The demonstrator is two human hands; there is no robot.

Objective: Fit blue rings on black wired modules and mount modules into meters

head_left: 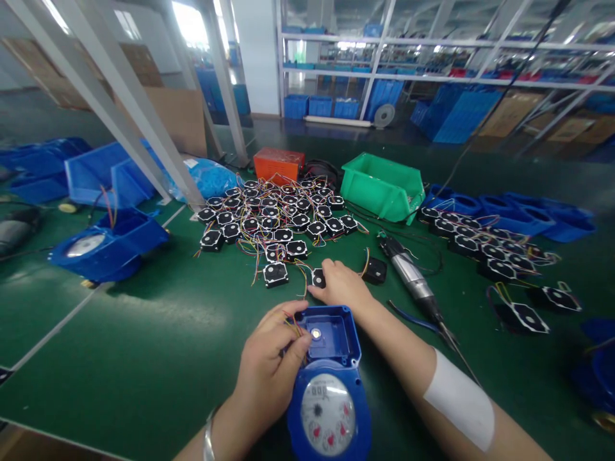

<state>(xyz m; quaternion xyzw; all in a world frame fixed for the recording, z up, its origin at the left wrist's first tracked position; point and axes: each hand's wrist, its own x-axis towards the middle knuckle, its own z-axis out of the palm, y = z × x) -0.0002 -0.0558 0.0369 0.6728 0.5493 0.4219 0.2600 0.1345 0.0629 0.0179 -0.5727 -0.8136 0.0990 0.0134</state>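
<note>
Fingers, right hand point(344, 287): thumb and fingertips appear closed about a black module point(318, 277); the grip is partly covered.
Fingers, left hand point(270, 351): thumb and forefinger pinched on coloured wires point(291, 324), at the left wall of the open compartment point(357, 339).
Module position: over the green bench point(120, 346), farther from the near edge than the blue housing point(361, 392), and apart from it.
Module long axis: cannot be told; the right hand covers part of the face.
Housing long axis: runs away from the near edge; dial point(329, 415) at the near end, compartment at the far end.
Controlling relation (judged): module almost directly beyond the compartment, slightly left of its centreline.
Nearer hand: right at the module, left at the compartment.
Wire routing: connection between the held wires and the module cannot be confirmed.
Loose module point(375, 270): just right of the right hand.
Power screwdriver point(414, 276): farther right, lying obliquely, bit end towards the near edge.
</note>
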